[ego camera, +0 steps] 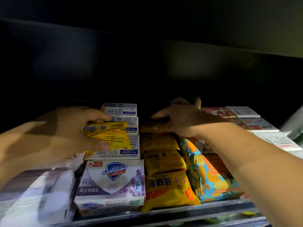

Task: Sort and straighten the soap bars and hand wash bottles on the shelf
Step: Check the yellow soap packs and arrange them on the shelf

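My left hand point(68, 133) grips a yellow wrapped soap bar point(111, 135), lifted above the row of white Safeguard soap boxes point(113, 181). My right hand point(182, 118) reaches deep into the shelf, its fingers and thumb curled round the rearmost pack in a row of yellow soap packs point(164, 163). The front yellow pack point(168, 190) lies at the shelf edge with red characters on it. Beside that row lies a blue and orange patterned soap pack point(211, 179), partly under my right forearm.
White and pink soap boxes point(255, 123) line the right side of the shelf. Blurred white packages point(37, 194) fill the left. The metal shelf lip point(180, 213) runs along the front. The back of the shelf and the board above are dark.
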